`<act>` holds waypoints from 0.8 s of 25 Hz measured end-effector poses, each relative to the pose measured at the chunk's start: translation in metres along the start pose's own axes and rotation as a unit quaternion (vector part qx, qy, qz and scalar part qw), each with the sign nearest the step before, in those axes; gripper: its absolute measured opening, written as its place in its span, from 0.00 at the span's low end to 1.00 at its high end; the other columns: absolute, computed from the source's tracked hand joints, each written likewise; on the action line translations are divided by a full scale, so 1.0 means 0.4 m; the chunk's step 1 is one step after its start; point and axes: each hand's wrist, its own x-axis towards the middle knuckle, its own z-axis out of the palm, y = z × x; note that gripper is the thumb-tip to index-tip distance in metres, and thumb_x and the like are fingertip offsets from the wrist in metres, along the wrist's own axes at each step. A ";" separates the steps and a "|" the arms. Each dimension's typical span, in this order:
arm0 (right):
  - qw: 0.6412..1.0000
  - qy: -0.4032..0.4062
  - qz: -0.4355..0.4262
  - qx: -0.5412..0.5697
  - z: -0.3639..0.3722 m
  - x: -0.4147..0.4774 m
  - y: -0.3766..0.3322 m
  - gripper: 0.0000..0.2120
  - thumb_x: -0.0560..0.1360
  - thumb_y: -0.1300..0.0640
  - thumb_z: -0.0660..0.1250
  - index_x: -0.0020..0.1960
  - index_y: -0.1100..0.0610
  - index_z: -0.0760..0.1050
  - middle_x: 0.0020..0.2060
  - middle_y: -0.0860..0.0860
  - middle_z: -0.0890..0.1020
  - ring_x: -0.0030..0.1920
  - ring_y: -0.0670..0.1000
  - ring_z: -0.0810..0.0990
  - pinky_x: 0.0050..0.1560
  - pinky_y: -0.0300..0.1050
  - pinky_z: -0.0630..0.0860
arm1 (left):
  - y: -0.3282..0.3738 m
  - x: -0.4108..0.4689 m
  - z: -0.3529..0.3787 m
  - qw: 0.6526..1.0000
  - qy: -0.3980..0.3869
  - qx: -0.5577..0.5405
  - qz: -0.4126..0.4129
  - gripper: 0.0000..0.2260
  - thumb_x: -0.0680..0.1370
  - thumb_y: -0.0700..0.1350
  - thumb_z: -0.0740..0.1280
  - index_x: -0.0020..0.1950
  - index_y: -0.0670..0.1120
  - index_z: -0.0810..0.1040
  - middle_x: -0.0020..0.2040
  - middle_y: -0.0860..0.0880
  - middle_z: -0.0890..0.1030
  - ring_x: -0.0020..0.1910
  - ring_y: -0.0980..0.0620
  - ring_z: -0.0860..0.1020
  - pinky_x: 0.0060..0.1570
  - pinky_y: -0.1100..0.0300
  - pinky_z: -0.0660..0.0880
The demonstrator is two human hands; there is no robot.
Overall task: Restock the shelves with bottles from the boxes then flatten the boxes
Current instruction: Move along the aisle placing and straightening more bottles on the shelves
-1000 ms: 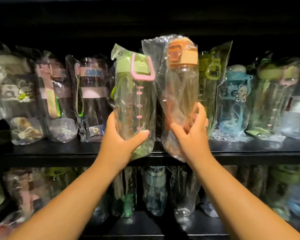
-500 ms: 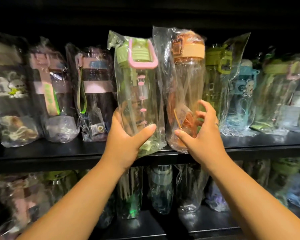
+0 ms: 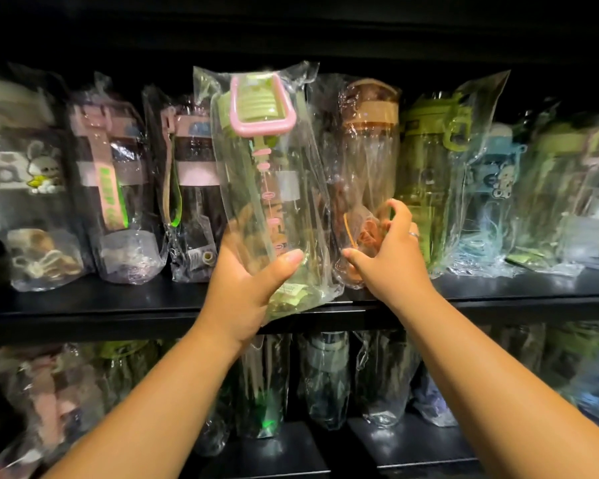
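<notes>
**Bagged green bottle held at the shelf's front edge**

The left hand [image 3: 242, 288] grips a green bottle [image 3: 270, 188] sealed in a clear plastic bag, thumb across the front and fingers behind. The bottle is see-through, with a green lid and a pink handle, and a folded paper slip lies in the bottom of the bag. It tilts with its top to the left, its base over the front edge of the upper shelf [image 3: 118, 305], near the middle.

Just beside it an orange bottle [image 3: 367, 160] stands on the shelf in its own bag, with an orange cord coiled low inside. The right hand [image 3: 391, 257] is at its lower part, fingers loosely curved and spread, holding nothing.

More bagged bottles line both this shelf and the lower shelf [image 3: 412, 444].
</notes>
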 end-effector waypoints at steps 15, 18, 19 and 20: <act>0.995 -0.008 0.043 -0.084 0.051 0.050 -0.016 0.47 0.74 0.46 0.73 0.79 0.56 0.46 0.71 0.61 0.66 0.64 0.62 0.74 0.54 0.50 0.73 | 0.002 0.003 -0.014 0.995 0.004 -0.094 -0.039 0.33 0.60 0.49 0.76 0.63 0.55 0.71 0.55 0.49 0.85 0.57 0.52 0.83 0.54 0.57 0.80; 0.999 0.008 0.044 -0.023 0.030 0.008 -0.031 0.42 0.75 0.41 0.69 0.79 0.56 0.50 0.73 0.59 0.61 0.70 0.60 0.66 0.64 0.51 0.68 | 0.015 -0.008 -0.003 0.995 0.004 -0.096 -0.034 0.31 0.60 0.49 0.76 0.62 0.55 0.71 0.55 0.49 0.83 0.54 0.53 0.84 0.49 0.61 0.80; 0.998 0.019 0.036 0.041 0.019 -0.021 -0.039 0.38 0.76 0.40 0.66 0.78 0.53 0.54 0.72 0.57 0.63 0.70 0.57 0.66 0.64 0.48 0.67 | 0.021 -0.014 0.001 0.995 -0.004 -0.099 -0.031 0.30 0.60 0.48 0.75 0.61 0.54 0.71 0.54 0.50 0.84 0.53 0.53 0.84 0.49 0.61 0.80; 0.991 0.014 0.032 0.133 0.010 -0.054 -0.050 0.34 0.76 0.38 0.65 0.76 0.51 0.59 0.70 0.54 0.67 0.67 0.52 0.69 0.62 0.44 0.67 | 0.026 -0.019 0.004 0.994 -0.016 -0.104 -0.027 0.29 0.61 0.47 0.75 0.61 0.53 0.72 0.53 0.50 0.85 0.53 0.53 0.84 0.49 0.61 0.80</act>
